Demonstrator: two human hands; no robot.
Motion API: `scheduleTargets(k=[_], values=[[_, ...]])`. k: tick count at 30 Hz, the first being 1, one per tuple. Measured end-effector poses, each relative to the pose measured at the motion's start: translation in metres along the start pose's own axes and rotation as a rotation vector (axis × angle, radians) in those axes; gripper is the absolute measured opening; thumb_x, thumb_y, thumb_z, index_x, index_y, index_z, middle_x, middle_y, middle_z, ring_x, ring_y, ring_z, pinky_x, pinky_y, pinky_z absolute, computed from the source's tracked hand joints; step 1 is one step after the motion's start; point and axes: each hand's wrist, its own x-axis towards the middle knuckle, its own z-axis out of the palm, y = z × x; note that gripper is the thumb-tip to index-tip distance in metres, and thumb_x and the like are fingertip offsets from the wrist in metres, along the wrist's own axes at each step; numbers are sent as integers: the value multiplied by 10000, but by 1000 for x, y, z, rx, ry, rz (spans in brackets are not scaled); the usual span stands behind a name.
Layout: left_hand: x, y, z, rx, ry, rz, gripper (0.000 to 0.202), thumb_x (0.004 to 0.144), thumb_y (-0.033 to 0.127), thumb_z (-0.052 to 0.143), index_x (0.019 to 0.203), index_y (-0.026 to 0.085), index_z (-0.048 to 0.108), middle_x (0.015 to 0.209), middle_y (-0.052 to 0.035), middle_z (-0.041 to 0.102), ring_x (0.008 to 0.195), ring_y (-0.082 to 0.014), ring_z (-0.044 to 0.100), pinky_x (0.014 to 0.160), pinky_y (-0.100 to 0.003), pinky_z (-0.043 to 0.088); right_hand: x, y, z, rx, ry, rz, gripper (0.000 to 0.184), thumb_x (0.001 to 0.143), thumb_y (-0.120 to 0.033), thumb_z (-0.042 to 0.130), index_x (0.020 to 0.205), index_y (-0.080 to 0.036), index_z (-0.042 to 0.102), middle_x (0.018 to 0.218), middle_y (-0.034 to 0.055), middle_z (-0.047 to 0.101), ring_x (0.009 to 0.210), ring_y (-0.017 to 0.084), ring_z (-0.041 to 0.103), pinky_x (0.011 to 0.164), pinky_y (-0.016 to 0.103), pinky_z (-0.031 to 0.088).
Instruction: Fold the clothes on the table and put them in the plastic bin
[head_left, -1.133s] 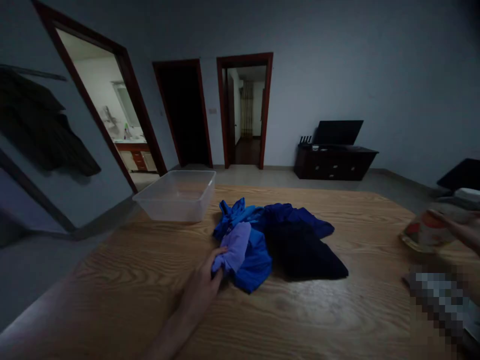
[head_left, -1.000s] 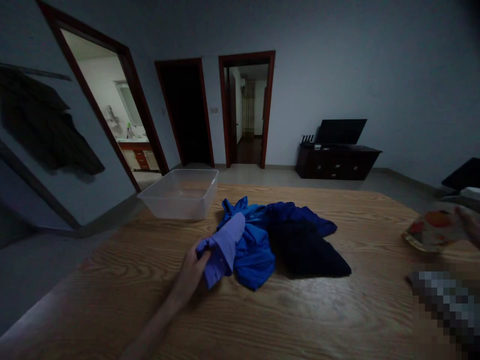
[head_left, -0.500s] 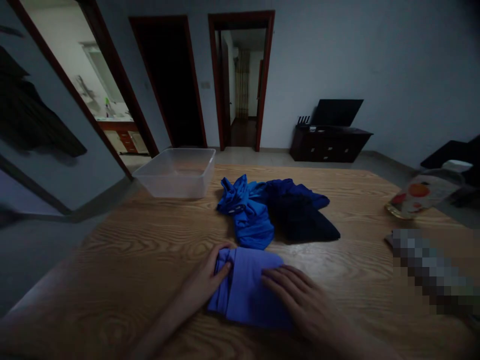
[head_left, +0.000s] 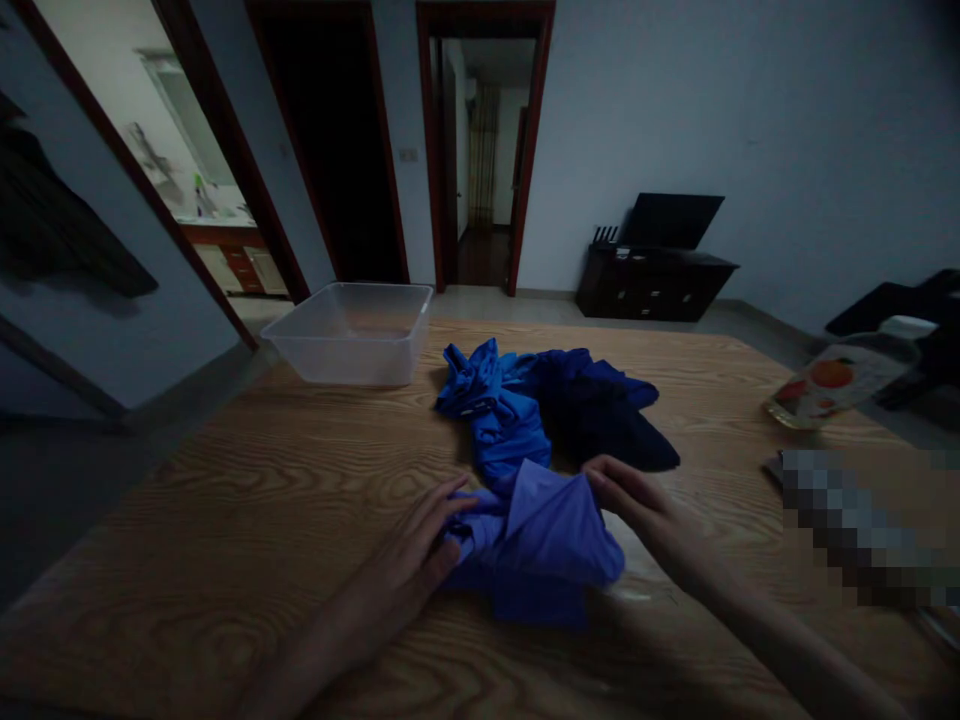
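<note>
A folded purple-blue garment (head_left: 559, 530) lies on the wooden table in front of me, its layers now partly lifted and creased. My left hand (head_left: 420, 545) is at the garment's left end, the bunched cloth between thumb and fingers. With thumb and fingertips together, my right hand (head_left: 626, 490) pinches the upper right corner and holds it raised off the layer below. Just beyond, a crumpled bright blue garment (head_left: 510, 425) nearly touches the purple one. Beside it on the right is a dark navy cloth (head_left: 619, 430), lying against another deep blue piece (head_left: 574, 370).
A clear plastic bin (head_left: 352, 355) stands at the table's far left. On the right are a clear bottle (head_left: 832, 385) with a fruit label and a blurred-out flat item (head_left: 855, 530). Past the wooden table (head_left: 247, 500) stands a dark cabinet (head_left: 652, 285) with a screen.
My right hand has gone from lying flat on the garment to pinching and raising its upper right corner. The left hand's fingers have shifted over the left end. The view has tilted slightly down.
</note>
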Motion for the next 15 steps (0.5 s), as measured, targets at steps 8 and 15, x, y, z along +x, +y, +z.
scheduleTargets(k=[8, 15], values=[[26, 16, 21, 92, -50, 9, 385, 977, 375, 775, 1338, 291, 673, 1673, -69, 512, 1559, -300, 465, 1314, -505, 384, -44, 23, -6, -306, -87, -38, 662, 1053, -657, 528, 1586, -266, 492, 1531, 136, 619, 1356, 315, 631, 1109, 462, 544], [29, 24, 20, 79, -155, 81, 155, 980, 231, 722, 1129, 265, 703, 1608, -53, 572, 1508, -261, 523, 1275, -424, 427, -73, 61, 24, -980, -108, -610, 816, 965, -146, 604, 1727, -220, 322, 1682, 126, 499, 1556, 336, 470, 1185, 489, 502]])
